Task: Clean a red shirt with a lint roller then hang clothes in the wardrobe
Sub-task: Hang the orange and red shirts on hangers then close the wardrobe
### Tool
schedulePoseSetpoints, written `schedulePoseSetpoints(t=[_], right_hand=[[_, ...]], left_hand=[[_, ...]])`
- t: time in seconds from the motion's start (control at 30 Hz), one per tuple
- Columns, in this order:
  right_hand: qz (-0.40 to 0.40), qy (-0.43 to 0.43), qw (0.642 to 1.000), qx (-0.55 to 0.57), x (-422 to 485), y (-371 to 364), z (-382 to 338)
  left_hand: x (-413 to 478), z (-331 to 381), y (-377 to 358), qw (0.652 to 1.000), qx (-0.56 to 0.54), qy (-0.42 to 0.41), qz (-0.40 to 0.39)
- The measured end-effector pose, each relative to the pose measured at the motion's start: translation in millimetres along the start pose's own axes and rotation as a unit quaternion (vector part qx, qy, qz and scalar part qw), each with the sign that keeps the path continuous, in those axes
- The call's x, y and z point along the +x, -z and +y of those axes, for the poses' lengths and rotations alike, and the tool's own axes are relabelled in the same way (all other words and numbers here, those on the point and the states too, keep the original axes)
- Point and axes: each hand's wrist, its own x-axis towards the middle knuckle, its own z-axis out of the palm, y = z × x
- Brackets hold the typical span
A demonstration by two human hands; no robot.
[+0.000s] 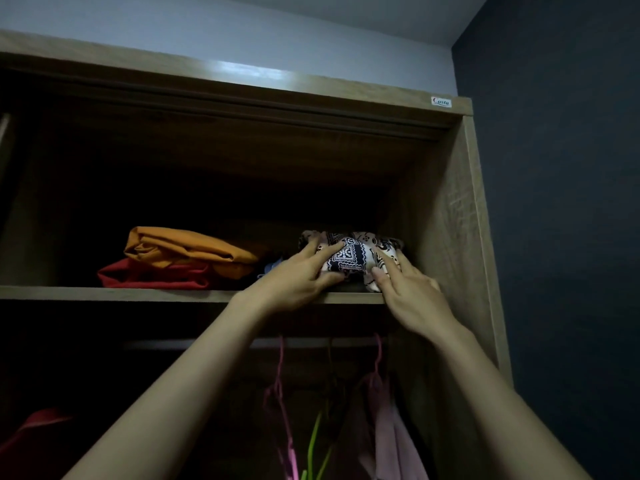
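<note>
Observed: open wardrobe (450, 237), viewed from below. All positions are referred to its upper shelf (104, 293).

Item in hand: a folded navy-and-white patterned bundle (349, 254) sits on the shelf at its right end, close to the front edge. Its long axis runs along that edge, side to side.

Left hand (298, 282): at the bundle's left end, fingers spread over the top and thumb at the lower front, pinching the cloth.

Right hand (412, 296): at the bundle's right front corner, fingers nearly straight and laid against the cloth, pressing rather than gripping. Both hands meet the bundle from the shelf's front side, and neither is clearly nearer.

Also on the shelf, towards its middle: a folded red garment (152, 277) under a folded orange garment (187, 251), both apart from the hands. Whether the red one is the shirt named in the task cannot be confirmed. No lint roller is visible.

Below the shelf: a rail (166, 344) carrying pink hangers (280, 382), a green hanger (313, 441) and a pink garment (391, 427).

Assessment: whether the bundle is being set down or drawn off cannot be judged. Hanging it means bringing it forward off the shelf, then down to the rail directly beneath.
</note>
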Motion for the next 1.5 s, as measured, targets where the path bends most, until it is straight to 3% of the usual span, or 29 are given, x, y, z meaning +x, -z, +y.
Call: schedulePoseSetpoints(t=[0.17,0.33,0.5,0.67,0.73,0.8,0.9,1.03,1.33,1.5], right_hand=[[-0.038,-0.035,0.999,-0.008,5,5,-5],[0.025,-0.028,0.999,0.030,-27,6,-26],[0.147,0.040,0.983,0.098,-46,6,-58],[0.252,0.067,0.938,0.230,-40,4,-108],[0.235,0.074,0.923,0.294,-35,3,-133],[0.188,0.078,0.926,0.319,-30,1,-159],[0.129,0.078,0.955,0.258,-21,-14,-191],[0.067,0.019,0.979,0.194,-16,-27,-220],[0.099,-0.011,0.973,0.208,-6,-38,-231],[0.040,-0.009,0.979,0.199,0,-35,-237]], left_hand=[[5,1,0,0.995,0.100,0.024,-0.009],[-14,-2,-5,0.991,0.133,0.003,0.033],[-52,-2,5,0.979,0.100,-0.069,0.166],[-97,-20,48,0.906,0.128,-0.193,0.354],[-109,-38,69,0.896,0.154,-0.148,0.390],[-116,-63,88,0.902,0.144,-0.054,0.403],[-118,-106,108,0.922,0.073,0.071,0.374],[-121,-133,121,0.949,-0.088,0.169,0.251],[-103,-134,137,0.951,-0.196,0.187,0.148],[-90,-132,143,0.940,-0.235,0.236,0.074]])
